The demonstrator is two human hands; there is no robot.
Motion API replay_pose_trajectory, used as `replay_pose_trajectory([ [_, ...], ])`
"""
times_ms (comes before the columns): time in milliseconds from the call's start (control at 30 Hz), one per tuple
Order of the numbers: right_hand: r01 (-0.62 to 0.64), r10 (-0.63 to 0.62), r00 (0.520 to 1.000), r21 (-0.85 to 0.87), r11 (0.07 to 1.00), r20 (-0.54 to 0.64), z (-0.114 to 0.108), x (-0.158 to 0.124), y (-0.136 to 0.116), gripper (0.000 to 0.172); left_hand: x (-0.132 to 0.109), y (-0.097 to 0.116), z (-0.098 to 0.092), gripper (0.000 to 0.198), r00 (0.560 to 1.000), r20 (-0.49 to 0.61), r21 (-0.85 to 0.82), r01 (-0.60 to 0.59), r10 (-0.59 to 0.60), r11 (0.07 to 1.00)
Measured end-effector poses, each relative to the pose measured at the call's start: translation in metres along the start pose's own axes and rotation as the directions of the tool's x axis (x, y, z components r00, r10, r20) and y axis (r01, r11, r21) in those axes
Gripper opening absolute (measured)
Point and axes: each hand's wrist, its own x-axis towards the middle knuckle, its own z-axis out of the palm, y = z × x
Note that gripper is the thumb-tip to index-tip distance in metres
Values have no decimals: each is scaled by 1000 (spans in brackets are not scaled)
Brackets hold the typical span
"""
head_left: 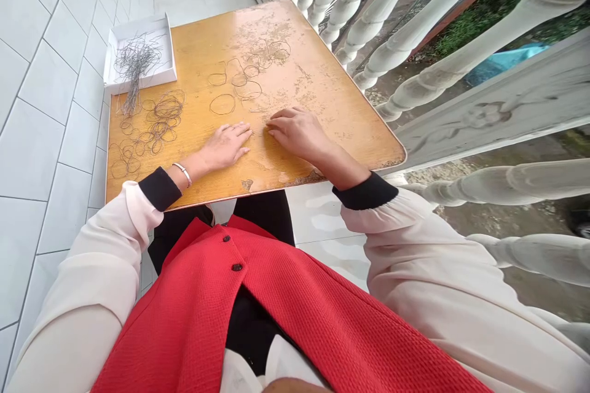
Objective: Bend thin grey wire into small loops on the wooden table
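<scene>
On the near part of the wooden table (295, 163), my left hand (227, 146) lies palm down, its fingers stretched out to the right. Facing it, my right hand (298, 132) has bent fingers with the tips drawn together at the tabletop. Anything under those fingertips is hidden or too thin to make out. Just beyond my left hand lies a thin wire-like ring (222, 104), with several more loose rings (239, 80) farther back. To the left of my left hand is a tangled heap of thin rings (161, 116).
A shallow white box (152, 81) at the table's far left corner holds a bundle of thin dark strands (137, 61), which hangs over its front edge. A white tiled wall (46, 104) runs along the left. White balusters (396, 37) stand along the right edge.
</scene>
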Motion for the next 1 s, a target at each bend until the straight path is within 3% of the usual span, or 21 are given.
replay_pose_trajectory([
  [167, 11, -11, 1000, -8, 1000, 22, 2, -3, 0, 37, 2, 1, 9, 52, 998, -52, -62, 15, -18, 998],
  [267, -16, 17, 999, 23, 1000, -42, -10, -6, -7, 33, 1, -4, 4, 48, 980, -196, -131, 7, -32, 991],
  [333, -54, 58, 993, 45, 998, -106, -25, -3, -16, 30, -9, -13, -9, 42, 933, -351, -184, 11, -76, 983],
  [367, -67, 74, 989, 57, 996, -124, -32, 0, -22, 29, -19, -20, -18, 38, 879, -463, -224, 9, -114, 975],
  [400, -78, 87, 987, 71, 994, -136, -40, 6, -28, 27, -31, -27, -28, 32, 785, -593, -285, 7, -181, 959],
  [467, -82, 94, 986, 95, 992, -135, -48, 24, -44, 24, -64, -41, -44, 23, 557, -757, -443, -50, -343, 895],
  [500, -71, 83, 990, 102, 992, -115, -49, 36, -52, 22, -82, -46, -50, 20, 448, -771, -537, -77, -452, 840],
  [567, -32, 35, 999, 120, 992, -27, -39, 64, -70, 20, -116, -52, -55, 14, 288, -718, -686, -138, -634, 714],
  [667, 25, -37, 995, 122, 992, 96, -6, 112, -92, 22, -152, -51, -43, 11, 144, -612, -787, -209, -778, 580],
  [733, 51, -67, 983, 96, 994, 172, 21, 143, -105, 26, -162, -48, -27, 12, 168, -569, -821, -158, -805, 548],
  [800, 42, -55, 974, 63, 997, 220, 43, 170, -115, 32, -164, -44, -10, 16, 230, -520, -852, -65, -823, 520],
  [867, -16, 6, 978, 45, 999, 207, 60, 191, -124, 38, -161, -41, 5, 20, 316, -487, -852, 29, -814, 522],
  [1000, -75, 88, 971, -63, 995, 223, 81, 218, -134, 43, -153, -38, 19, 16, 478, -501, -738, 200, -721, 645],
])
